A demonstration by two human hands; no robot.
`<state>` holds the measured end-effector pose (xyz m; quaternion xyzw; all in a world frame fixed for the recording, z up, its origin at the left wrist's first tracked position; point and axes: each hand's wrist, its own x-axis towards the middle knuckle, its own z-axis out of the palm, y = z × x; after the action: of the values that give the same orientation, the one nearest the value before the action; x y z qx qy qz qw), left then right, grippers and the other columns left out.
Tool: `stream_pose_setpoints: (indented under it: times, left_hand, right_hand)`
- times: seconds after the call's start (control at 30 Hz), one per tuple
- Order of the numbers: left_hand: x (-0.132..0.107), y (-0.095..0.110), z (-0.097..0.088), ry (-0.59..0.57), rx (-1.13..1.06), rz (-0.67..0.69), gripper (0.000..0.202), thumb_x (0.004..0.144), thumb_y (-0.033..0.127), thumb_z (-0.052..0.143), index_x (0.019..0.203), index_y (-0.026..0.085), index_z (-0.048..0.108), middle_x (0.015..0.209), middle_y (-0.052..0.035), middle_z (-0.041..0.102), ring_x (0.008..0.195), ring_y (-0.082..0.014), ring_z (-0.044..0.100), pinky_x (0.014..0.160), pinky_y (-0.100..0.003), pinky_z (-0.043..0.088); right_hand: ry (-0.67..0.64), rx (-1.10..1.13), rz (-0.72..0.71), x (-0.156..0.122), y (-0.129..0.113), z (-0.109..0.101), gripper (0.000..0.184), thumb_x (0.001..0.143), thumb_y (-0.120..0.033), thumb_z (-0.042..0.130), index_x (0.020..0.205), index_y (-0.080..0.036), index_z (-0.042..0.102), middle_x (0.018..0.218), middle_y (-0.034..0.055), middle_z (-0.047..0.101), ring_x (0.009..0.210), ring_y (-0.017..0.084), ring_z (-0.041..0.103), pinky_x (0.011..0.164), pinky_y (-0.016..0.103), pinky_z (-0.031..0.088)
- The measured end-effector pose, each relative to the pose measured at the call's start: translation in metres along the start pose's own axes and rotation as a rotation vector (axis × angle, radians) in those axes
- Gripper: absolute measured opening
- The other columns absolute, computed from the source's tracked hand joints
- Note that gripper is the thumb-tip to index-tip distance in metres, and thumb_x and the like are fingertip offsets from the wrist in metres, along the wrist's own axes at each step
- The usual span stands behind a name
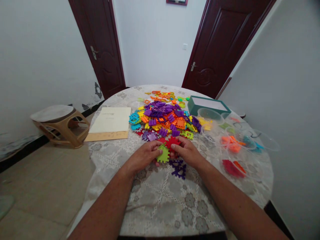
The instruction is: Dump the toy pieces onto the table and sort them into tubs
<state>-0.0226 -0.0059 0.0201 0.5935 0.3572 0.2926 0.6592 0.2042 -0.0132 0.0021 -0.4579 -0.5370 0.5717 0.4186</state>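
Both forearms reached in from the near edge of the round table (155, 203), converging toward its middle. The left hand (145, 155) was curled, palm inward, with its thumb and fingers pinched on a green toothed piece (163, 154). The right hand (186, 152) faced it, fingers closed on a red toothed piece (172, 142) that sat just above and touching the green one, so the two pieces met between the hands. Wrists were low, close to the patterned cloth.

Just beneath the right hand, on the cloth, lay a purple toothed piece (178, 168), near the fingers but whether touched cannot be told.

Beyond the hands spread a heap of coloured pieces (163, 116), purple, orange, yellow, blue and green. To the left of the heap lay a cream booklet (111, 120) on a tan board. To the right stood clear plastic bowls (232, 143), some with red, orange or yellow pieces inside, and behind them a green box (207, 105).

Off the table to the left, a low stool (61, 125) stood on the floor; two dark doors (220, 43) flanked the far wall.
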Motion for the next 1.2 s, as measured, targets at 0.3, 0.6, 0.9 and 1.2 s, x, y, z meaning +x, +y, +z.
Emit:
stream_pose_setpoints:
  times: [0.3,0.6,0.9,1.2]
  left_hand:
    - [0.003,-0.003,0.000,0.054,0.027,0.028,0.060,0.083,0.030,0.068,0.141,0.023,0.059,0.108,-0.0061,0.073,0.084,-0.0164,0.066,0.070,-0.028,0.055]
    - [0.011,-0.024,-0.007,0.242,0.165,0.037,0.053,0.085,0.025,0.060,0.138,0.024,0.057,0.123,-0.0090,0.070,0.074,-0.0124,0.068,0.066,-0.027,0.057]
    - [0.017,-0.027,-0.008,0.325,0.183,0.117,0.061,0.083,0.019,0.059,0.144,0.022,0.053,0.114,-0.0073,0.071,0.092,-0.0166,0.069,0.077,-0.029,0.058]
    - [0.012,-0.012,-0.002,0.306,0.040,0.116,0.045,0.083,0.024,0.063,0.128,0.019,0.063,0.108,-0.0082,0.076,0.099,-0.0206,0.071,0.084,-0.034,0.058]
  right_hand:
    - [0.072,0.309,0.137,0.005,-0.005,-0.007,0.038,0.078,-0.041,0.084,0.100,-0.022,0.060,0.064,-0.0035,0.066,0.051,0.011,0.059,0.056,0.024,0.054]
    - [0.068,0.261,0.100,0.002,-0.007,-0.006,0.036,0.077,-0.043,0.083,0.094,-0.023,0.058,0.063,-0.0052,0.062,0.050,0.012,0.056,0.052,0.024,0.049]
    - [-0.069,-0.176,0.052,-0.003,-0.011,-0.012,0.021,0.086,-0.042,0.070,0.092,-0.023,0.063,0.058,-0.0054,0.061,0.049,0.013,0.053,0.050,0.024,0.041]
    - [-0.132,-0.226,0.007,-0.010,-0.019,-0.008,0.026,0.090,-0.038,0.061,0.111,-0.025,0.065,0.071,-0.0038,0.065,0.061,0.016,0.060,0.058,0.027,0.046]
